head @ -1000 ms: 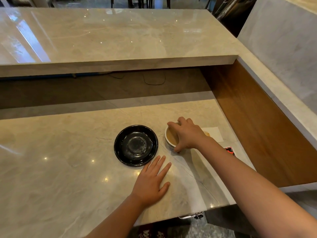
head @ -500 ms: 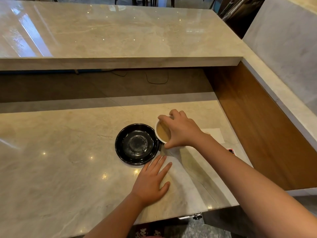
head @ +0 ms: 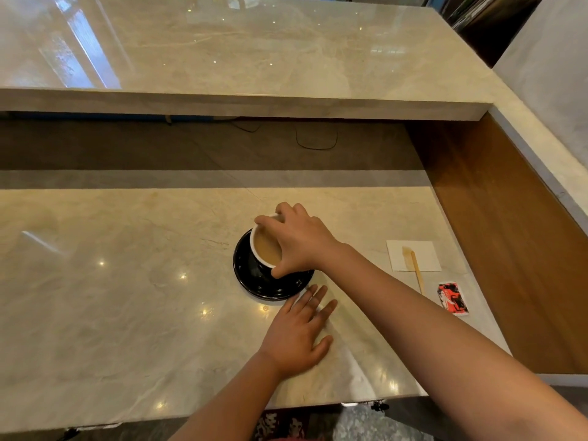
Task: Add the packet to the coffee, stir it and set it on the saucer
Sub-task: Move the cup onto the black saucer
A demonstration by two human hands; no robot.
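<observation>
A cup (head: 265, 249), black outside and white inside, holds light brown coffee. My right hand (head: 299, 241) grips its rim from above, over the black saucer (head: 251, 278). Whether the cup rests on the saucer or hovers just above it, I cannot tell. My left hand (head: 299, 332) lies flat on the marble counter, fingers spread, just in front of the saucer. A wooden stir stick (head: 416, 271) lies partly on a white napkin (head: 423, 254) to the right. A red, black and white packet (head: 451, 298) lies near the napkin.
The lower marble counter (head: 111, 297) ends close to me at the front edge. A raised marble ledge (head: 222, 103) overhangs the back. A wooden side panel (head: 509, 249) bounds the right. A thin cable (head: 318, 144) lies in the dark recess.
My right hand has carried the cup leftward from the bare counter to over the saucer. The napkin, stick and packet are now uncovered. My left hand has stayed flat.
</observation>
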